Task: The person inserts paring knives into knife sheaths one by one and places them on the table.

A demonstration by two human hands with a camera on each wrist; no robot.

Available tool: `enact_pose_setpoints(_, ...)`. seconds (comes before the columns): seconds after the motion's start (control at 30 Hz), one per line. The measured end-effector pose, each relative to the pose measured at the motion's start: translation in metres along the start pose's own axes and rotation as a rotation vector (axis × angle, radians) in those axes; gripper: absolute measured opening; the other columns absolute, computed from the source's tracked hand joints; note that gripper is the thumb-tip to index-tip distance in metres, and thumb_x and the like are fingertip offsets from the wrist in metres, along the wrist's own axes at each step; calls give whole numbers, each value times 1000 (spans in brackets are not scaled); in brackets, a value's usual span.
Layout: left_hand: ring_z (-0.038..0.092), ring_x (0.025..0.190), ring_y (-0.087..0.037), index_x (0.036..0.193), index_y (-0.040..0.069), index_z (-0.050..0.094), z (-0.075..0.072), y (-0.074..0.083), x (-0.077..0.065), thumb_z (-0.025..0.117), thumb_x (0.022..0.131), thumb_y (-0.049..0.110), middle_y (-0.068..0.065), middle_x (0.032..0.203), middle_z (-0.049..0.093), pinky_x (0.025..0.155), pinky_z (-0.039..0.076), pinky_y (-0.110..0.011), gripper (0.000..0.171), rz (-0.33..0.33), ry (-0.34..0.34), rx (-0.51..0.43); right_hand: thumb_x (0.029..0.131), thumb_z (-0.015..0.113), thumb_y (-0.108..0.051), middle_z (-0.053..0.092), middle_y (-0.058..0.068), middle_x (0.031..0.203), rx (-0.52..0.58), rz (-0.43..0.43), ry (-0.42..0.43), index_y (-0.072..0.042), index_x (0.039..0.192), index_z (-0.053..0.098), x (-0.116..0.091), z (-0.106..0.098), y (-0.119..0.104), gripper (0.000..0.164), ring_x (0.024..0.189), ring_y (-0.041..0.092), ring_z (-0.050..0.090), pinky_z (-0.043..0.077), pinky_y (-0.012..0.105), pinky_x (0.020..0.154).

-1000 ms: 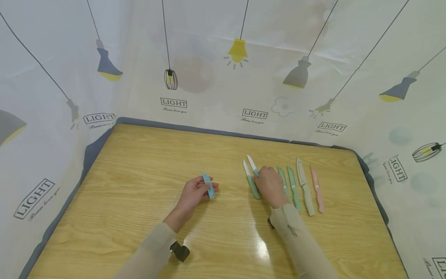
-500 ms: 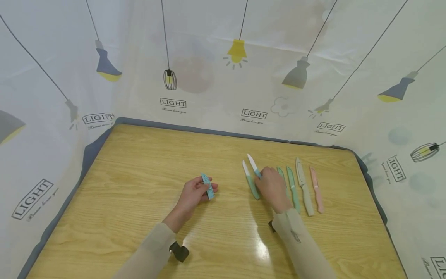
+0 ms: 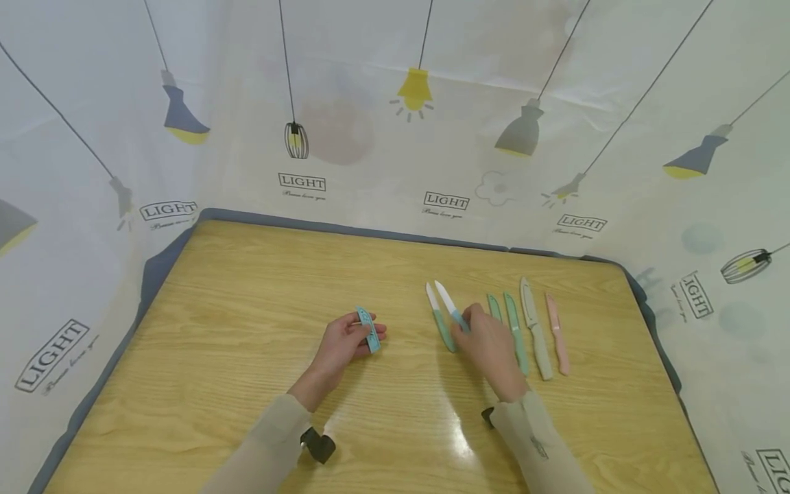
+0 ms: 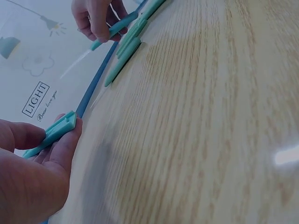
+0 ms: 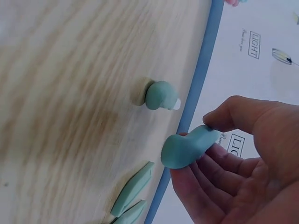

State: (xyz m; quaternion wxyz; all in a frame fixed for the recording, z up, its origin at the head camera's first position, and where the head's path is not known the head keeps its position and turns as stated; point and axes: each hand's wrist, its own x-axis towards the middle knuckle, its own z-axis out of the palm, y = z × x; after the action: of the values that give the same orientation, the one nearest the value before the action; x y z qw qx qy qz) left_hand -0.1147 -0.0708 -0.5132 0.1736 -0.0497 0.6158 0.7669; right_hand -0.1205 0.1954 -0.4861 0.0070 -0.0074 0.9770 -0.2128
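Observation:
My left hand [image 3: 338, 343] pinches a light blue blade cover [image 3: 369, 331] between thumb and fingers, over the middle of the table. In the left wrist view the cover [image 4: 60, 130] shows a slot along its edge. My right hand [image 3: 490, 350] grips a blue-handled knife [image 3: 446, 296] whose bare white blade points away from me. The right wrist view shows the blue handle [image 5: 189, 147] held between thumb and fingertips, raised off the wood. Just left of it lies a green-handled knife [image 3: 444, 332], its white blade also uncovered.
Right of my right hand, in a row, lie two green knives [image 3: 517, 333] with covered blades, a larger beige knife [image 3: 535, 329] and a pink knife [image 3: 557, 336]. They rest on a wooden table [image 3: 259, 288] bordered at the back by a lamp-printed curtain [image 3: 370, 165].
My right hand has lifted the blue-handled knife and drawn it slightly toward me; more of its handle shows. The left hand keeps its place with the cover.

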Motion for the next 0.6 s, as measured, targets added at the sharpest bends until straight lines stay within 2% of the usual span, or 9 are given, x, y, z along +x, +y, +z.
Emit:
enact_pose_setpoints(0.2, 64, 105, -32, 134, -8, 49, 2, 0, 2, 48, 100, 8, -23, 116, 64, 87, 54, -38, 37, -7, -2, -9, 89, 61, -23, 70, 5, 88, 6, -47, 9, 0, 115, 65, -12, -2, -1, 35, 55, 10, 52, 41, 24, 42)
enact_pose_setpoints(0.4, 64, 106, -31, 134, -9, 48, 4, 0, 2, 48, 100, 8, -24, 116, 64, 86, 55, -36, 38, -14, -6, -13, 87, 65, -22, 68, 2, 89, 66, -52, -17, -4, 109, 67, -25, -2, -3, 29, 63, 11, 55, 48, 26, 50)
enact_pose_setpoints(0.6, 64, 106, -29, 135, -8, 48, 6, 1, 3, 48, 100, 8, -23, 116, 64, 87, 54, -36, 38, -28, -1, -16, 89, 68, -20, 70, 3, 92, 198, -79, -21, -5, 105, 65, -36, 2, -2, 22, 78, 14, 66, 57, 30, 67)
